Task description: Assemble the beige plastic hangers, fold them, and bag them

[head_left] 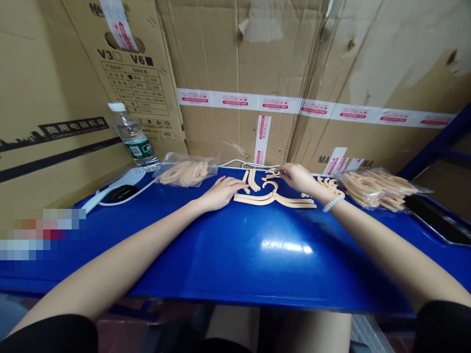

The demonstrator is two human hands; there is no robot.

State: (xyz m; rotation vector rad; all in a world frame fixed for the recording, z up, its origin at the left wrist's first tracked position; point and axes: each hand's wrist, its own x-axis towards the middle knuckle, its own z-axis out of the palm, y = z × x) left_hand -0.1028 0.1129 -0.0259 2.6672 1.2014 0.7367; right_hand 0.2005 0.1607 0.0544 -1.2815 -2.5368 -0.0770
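A beige plastic hanger [290, 201] lies flat on the blue table [235, 255], its hook toward the back. My left hand [221, 192] rests palm down with fingers stretched out, its fingertips touching the hanger's left arm. My right hand [298, 177] reaches over the hanger, its fingers pinched on small beige hanger pieces [271, 174] near the back edge. More loose beige pieces [252, 179] lie between the two hands. A white bead bracelet [333, 203] is on the right wrist.
A clear bag of beige parts [186, 172] lies back left, another bag [377, 189] back right. A water bottle [133, 136], a white cable [121, 193] and a dark oval object [119, 192] sit at left. Cardboard boxes [257, 73] wall the back. A dark tray [437, 220] is far right.
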